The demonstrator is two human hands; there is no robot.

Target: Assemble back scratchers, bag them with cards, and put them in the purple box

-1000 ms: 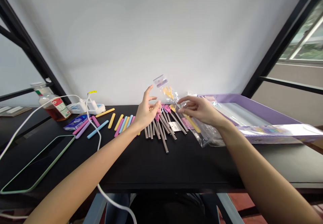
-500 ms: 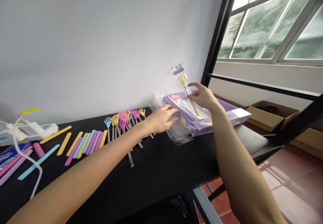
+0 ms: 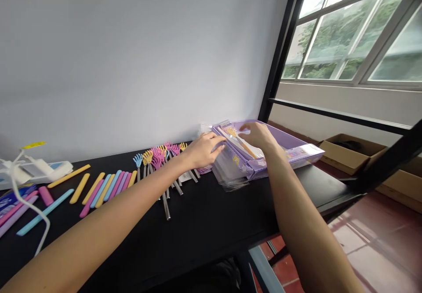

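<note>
My right hand (image 3: 259, 136) is over the purple box (image 3: 283, 135), fingers apart and holding nothing. Just left of its fingertips, a bagged yellow back scratcher (image 3: 244, 144) lies in the box on other bagged ones. At the box's left side, my left hand (image 3: 203, 150) has its fingers spread above clear plastic bags (image 3: 227, 176); whether the fingertips touch them I cannot tell. Behind my left forearm is a pile of back scratchers with pink, yellow and blue hand-shaped heads (image 3: 158, 155) and metal rods (image 3: 166, 206).
Coloured handle sleeves (image 3: 107, 191) lie in a row on the black table (image 3: 204, 227). A white power strip (image 3: 49, 172) with a white cable (image 3: 46, 231) is at the far left. Black frame posts (image 3: 280, 42) stand at the right, with cardboard boxes (image 3: 346, 154) on the floor beyond.
My right hand has lowered the bagged yellow back scratcher into the purple box and let it go. My left hand has shifted slightly left in view, its fingers still spread.
</note>
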